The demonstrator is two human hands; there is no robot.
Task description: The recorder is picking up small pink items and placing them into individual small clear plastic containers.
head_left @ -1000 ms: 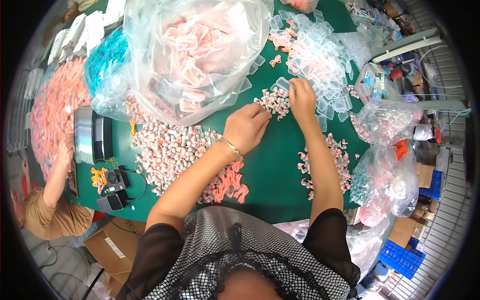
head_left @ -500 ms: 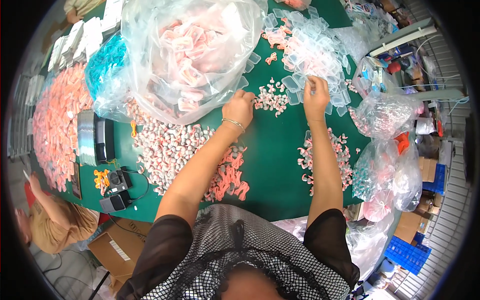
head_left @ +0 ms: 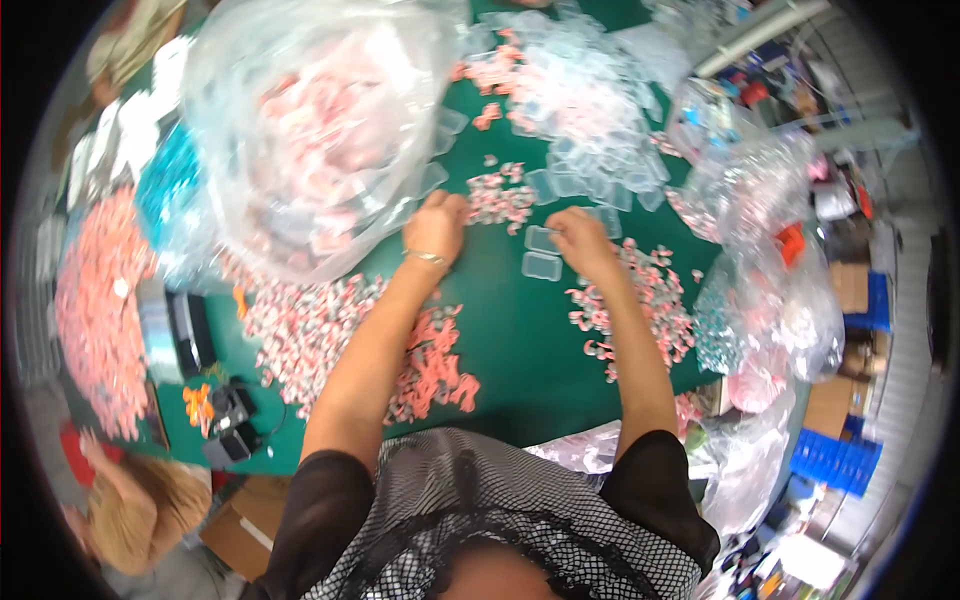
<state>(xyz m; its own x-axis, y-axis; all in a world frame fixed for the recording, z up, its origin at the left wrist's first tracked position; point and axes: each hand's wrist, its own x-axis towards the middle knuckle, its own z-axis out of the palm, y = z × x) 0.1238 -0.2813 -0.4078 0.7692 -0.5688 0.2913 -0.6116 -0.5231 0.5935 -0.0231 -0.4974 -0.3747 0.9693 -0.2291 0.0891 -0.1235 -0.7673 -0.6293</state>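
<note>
My left hand [head_left: 436, 228] is closed, its fingertips by the edge of a large clear bag [head_left: 205, 110] of pink pieces; what it holds, if anything, is hidden. My right hand [head_left: 582, 240] pinches the edge of a small clear plastic case [head_left: 541, 266], which lies unfolded over the green table. Beyond and between the hands lies a small heap of pink-and-grey coiled pieces [head_left: 502, 197]. A pile of clear plastic cases [head_left: 590, 130] spreads behind my right hand. More coiled pieces [head_left: 645, 305] lie beside my right forearm.
Left of my left arm are a big heap of coiled pieces [head_left: 310, 325] and a bunch of coral-pink pieces [head_left: 437, 365]. Farther left are a black device [head_left: 235, 410], a teal bag [head_left: 170, 180] and a coral heap [head_left: 100, 310]. Filled bags [head_left: 750, 290] line the right. A person [head_left: 150, 510] sits at lower left.
My right hand has moved nearer and left, away from the case pile, with a clear case now at its fingers. The whole view has shifted; my left hand stays closed near the large bag.
</note>
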